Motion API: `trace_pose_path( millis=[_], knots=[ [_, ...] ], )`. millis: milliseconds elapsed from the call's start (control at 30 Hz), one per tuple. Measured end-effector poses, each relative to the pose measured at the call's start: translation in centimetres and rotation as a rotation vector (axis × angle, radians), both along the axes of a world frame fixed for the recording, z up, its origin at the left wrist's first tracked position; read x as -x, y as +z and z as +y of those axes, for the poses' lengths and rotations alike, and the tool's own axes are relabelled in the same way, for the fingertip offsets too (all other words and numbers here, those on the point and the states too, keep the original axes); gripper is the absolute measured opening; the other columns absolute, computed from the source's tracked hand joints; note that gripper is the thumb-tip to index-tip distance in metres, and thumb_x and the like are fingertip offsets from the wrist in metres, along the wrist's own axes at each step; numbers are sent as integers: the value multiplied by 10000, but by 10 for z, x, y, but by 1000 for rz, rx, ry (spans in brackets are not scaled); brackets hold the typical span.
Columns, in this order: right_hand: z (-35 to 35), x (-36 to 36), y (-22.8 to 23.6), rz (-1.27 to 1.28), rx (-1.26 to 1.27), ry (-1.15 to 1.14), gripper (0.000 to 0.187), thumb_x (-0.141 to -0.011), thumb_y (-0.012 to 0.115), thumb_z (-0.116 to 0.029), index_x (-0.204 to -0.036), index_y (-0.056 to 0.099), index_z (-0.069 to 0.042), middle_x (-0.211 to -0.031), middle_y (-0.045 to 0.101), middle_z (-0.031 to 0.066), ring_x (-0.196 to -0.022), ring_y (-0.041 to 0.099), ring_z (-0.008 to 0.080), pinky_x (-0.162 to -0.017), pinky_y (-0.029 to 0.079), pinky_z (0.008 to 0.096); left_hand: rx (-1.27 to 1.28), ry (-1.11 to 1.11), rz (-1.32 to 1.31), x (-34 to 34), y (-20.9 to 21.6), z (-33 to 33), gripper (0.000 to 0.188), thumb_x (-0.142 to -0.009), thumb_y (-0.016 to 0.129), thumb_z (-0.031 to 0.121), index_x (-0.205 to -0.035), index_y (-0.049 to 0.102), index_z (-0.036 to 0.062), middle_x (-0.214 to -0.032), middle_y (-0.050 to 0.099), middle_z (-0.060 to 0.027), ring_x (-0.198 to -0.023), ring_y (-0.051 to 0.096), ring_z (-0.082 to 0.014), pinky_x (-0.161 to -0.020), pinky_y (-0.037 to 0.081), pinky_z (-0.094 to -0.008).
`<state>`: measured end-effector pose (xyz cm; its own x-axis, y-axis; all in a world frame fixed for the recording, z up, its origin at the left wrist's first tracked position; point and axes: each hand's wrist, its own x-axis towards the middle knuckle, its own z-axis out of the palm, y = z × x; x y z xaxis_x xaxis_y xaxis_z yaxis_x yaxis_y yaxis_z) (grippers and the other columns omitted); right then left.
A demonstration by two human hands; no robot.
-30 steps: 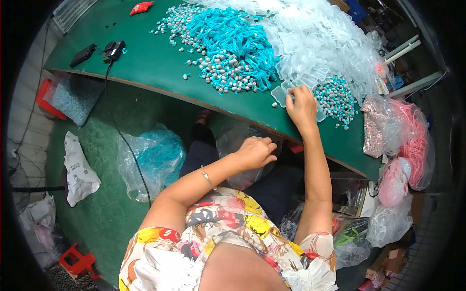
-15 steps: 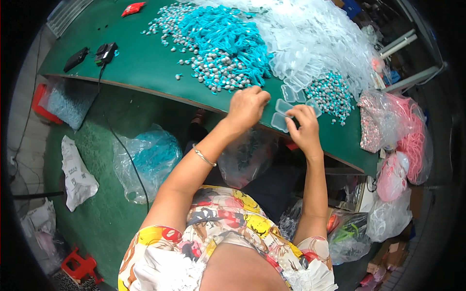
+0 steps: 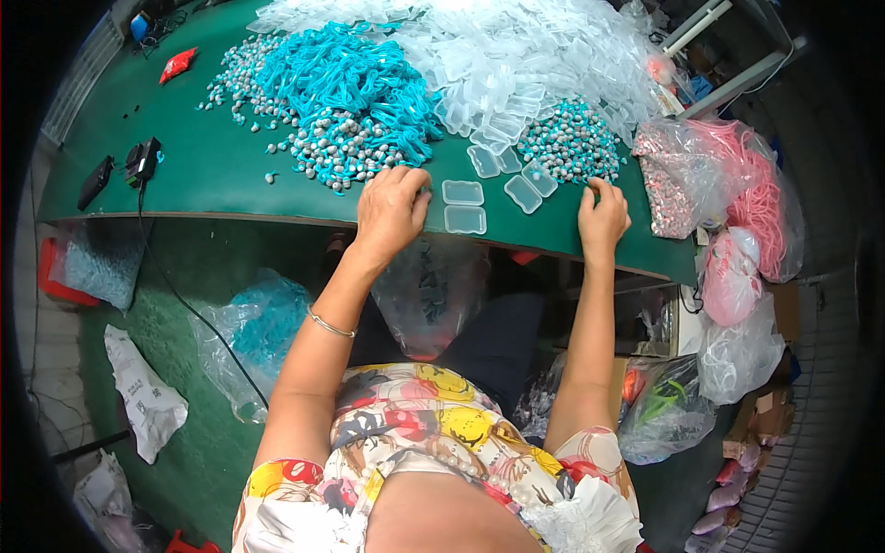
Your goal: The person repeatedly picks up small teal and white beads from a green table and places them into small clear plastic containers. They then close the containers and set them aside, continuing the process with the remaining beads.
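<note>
Clear plastic box (image 3: 464,194) right up front, lying open on the smooth green table (image 3: 221,194) near its edge, two shallow halves with rounded corners, one behind the other! Left hand (image 3: 392,207) sits just beside it, at the front of a pile of grey beads (image 3: 336,152) with teal bits; its fingers curl down, and whether they pinch anything I cannot tell. Across on the other side, the right hand (image 3: 604,218) has fingers bent by the front of a second bead pile (image 3: 570,143), round and knobbly; any grip is too small to make out. Between the hands, a second open box (image 3: 524,194) lies slanted. Behind, stringy teal cords (image 3: 346,78) tangle in a thick mound, beside a glassy heap of clear boxes (image 3: 525,64).
</note>
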<state>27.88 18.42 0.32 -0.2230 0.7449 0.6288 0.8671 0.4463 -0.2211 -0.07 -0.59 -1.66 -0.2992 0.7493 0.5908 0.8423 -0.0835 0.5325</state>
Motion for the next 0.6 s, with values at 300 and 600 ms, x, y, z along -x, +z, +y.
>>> trace_pose_path(
  millis=[300, 600],
  knots=[
    [-14, 4, 1, 331, 330, 166, 110, -845, 686, -52, -953, 707, -43, -885, 676, 70, -763, 643, 181, -719, 515, 315, -2, 46, -20, -6, 2, -1, 128, -776, 743, 81, -894, 693, 74, -840, 644, -95, -802, 631, -298, -706, 502, -411],
    [-118, 78, 11, 243, 294, 712, 113, -824, 723, -88, -935, 704, -88, -915, 707, 35, -901, 646, 245, -874, 424, 380, 39, -205, -408, -23, 17, -15, 113, -788, 718, 45, -900, 703, 37, -843, 667, -95, -664, 625, -209, -604, 499, -325]
  ],
)
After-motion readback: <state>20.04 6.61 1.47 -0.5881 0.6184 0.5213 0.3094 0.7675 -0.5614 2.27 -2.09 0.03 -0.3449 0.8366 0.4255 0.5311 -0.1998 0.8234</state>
